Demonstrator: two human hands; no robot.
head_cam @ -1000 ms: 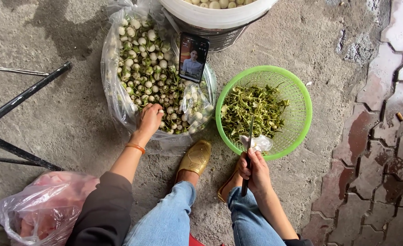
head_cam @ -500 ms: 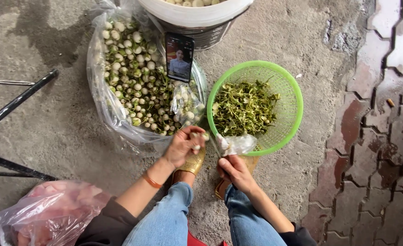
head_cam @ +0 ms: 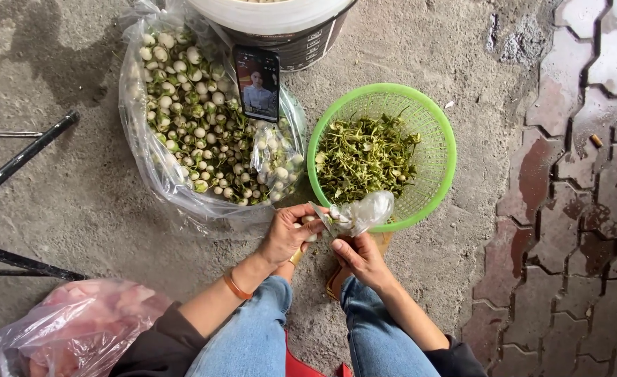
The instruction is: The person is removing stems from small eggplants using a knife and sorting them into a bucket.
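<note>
Green plastic basket (head_cam: 440, 150) sits on the concrete ground (head_cam: 57, 202), heaped with cut green stems (head_cam: 366, 157). Just in front of its near rim, the person's 2 hands meet above their knees. The left hand (head_cam: 286, 234) is curled around a small round pale eggplant (head_cam: 310, 222), fingers closed on it. The right hand (head_cam: 361, 260) pinches a thin blade (head_cam: 321, 213) whose tip meets the eggplant, and a crumpled bit of clear plastic (head_cam: 361, 212) bunches over that hand's fingers, touching the basket rim. Left of the basket lies an open clear bag (head_cam: 156, 167) full of small white-and-green eggplants (head_cam: 197, 126), with a phone (head_cam: 257, 82) propped at its far edge against a white bucket (head_cam: 273, 17). A pinkish bag (head_cam: 78, 324) lies by the left elbow.
</note>
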